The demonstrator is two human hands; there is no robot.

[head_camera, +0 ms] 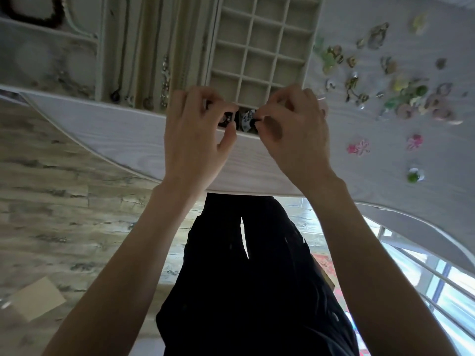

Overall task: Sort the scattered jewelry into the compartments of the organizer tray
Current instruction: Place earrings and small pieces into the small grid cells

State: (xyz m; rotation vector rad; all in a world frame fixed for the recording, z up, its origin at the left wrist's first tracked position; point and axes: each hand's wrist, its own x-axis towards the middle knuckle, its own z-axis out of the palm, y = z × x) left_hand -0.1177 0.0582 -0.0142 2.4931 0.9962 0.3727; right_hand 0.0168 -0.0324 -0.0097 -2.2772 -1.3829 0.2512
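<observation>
**Both hands at the near edge of the grid tray**

A pale wood-grain worktop [128, 134] carries three beige trays side by side. The largest, at the left [51, 60], holds a dark beaded loop near its far corner and some small pieces that are hard to make out. The middle tray [144, 47] has long channels with necklaces laid along them. The grid tray [259, 47] is split into small square compartments; those in view look bare, and its nearest row is covered by the hands.

The left hand [198, 134] has its fingers curled, pinching a small dark piece [227, 119] at the tray's near edge. The right hand [295, 129] pinches a white and dark piece [248, 120] just beside it. What either piece is cannot be told.

Loose jewelry [401, 96] lies scattered on the worktop right of the grid tray, with two pink flower pieces [359, 147] nearer the person.
</observation>
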